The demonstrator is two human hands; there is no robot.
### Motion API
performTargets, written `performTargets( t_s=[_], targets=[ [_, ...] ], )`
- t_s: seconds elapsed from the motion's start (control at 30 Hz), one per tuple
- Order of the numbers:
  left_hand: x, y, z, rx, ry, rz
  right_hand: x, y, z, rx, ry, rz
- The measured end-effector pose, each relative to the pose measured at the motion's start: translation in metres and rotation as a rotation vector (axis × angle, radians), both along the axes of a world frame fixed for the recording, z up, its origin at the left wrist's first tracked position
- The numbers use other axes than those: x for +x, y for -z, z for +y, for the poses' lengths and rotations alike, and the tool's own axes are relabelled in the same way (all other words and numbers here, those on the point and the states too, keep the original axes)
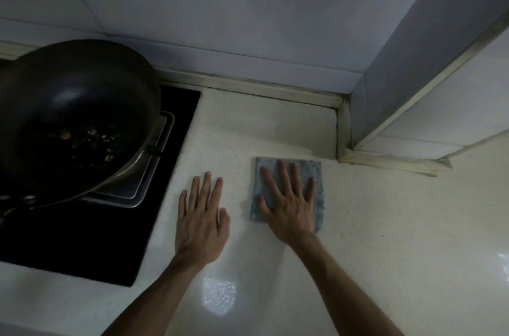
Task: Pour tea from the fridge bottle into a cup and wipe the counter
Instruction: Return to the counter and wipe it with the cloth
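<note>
A folded blue-grey cloth (314,170) lies flat on the pale speckled counter (385,225), near the back corner. My right hand (289,203) presses down on it with the palm flat and fingers spread, covering most of the cloth. My left hand (201,220) rests flat on the bare counter just left of the cloth, fingers apart, holding nothing. No bottle or cup is in view.
A dark wok (74,120) with food scraps sits on a black glass hob (82,247) at the left, close to my left hand. Tiled walls (248,18) close the back, and a boxed-in column (413,87) juts out at the back right.
</note>
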State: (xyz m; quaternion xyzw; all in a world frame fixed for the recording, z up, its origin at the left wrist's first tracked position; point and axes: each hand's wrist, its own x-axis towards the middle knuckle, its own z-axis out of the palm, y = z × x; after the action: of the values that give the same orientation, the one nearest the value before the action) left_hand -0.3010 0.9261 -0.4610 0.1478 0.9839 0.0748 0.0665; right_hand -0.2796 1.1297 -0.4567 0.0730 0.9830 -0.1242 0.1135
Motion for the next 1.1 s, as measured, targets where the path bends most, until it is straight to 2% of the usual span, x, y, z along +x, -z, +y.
performTargets(
  t_s=[0.33,0.53,0.7,0.9,1.1],
  targets=[
    [-0.001,0.004,-0.002,0.035,0.002,-0.021,-0.091,0.003,0.024,0.016,0.063,0.006],
    [-0.002,0.003,-0.002,0.045,-0.012,-0.037,-0.111,0.004,0.031,0.013,0.058,-0.005],
    [-0.001,0.002,-0.002,0.04,0.007,-0.023,-0.11,-0.01,0.032,-0.023,0.031,-0.088],
    [0.0,-0.005,-0.003,0.036,-0.011,-0.066,-0.076,-0.058,0.015,-0.077,0.098,-0.124],
    [0.0,-0.04,0.003,0.185,-0.012,-0.138,-0.03,-0.093,-0.008,-0.151,0.186,-0.223]
  ],
)
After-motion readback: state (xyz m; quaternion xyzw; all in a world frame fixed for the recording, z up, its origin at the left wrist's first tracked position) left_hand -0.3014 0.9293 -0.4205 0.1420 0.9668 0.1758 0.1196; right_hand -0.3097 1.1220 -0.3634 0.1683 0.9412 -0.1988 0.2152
